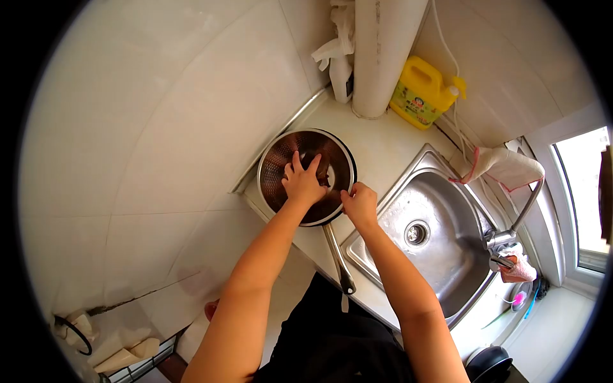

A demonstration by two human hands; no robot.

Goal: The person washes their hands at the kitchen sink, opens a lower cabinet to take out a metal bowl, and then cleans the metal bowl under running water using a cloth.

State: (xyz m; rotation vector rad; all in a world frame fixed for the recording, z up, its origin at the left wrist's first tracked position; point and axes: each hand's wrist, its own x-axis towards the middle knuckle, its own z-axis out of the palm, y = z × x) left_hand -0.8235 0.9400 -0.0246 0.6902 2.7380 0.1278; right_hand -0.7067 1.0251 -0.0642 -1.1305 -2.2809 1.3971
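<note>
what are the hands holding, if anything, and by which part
The right hand appears to pinch the pan by its rim. The left hand is inside, at a dark item; whether it grips that cannot be told.

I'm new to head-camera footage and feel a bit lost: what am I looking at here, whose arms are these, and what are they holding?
There is no machine here: a person works with bare hands. The one picture comes from a camera worn on their head, looking forward and down, so their arms rise from the bottom edge. On the pale counter sits a round metal pan with a long handle. The right hand pinches the pan's rim. The left hand reaches inside with fingers spread, over something dark brown; whether it grips that is hard to tell. Beside the pan is a steel sink, and a yellow jug stands farther back.
</note>
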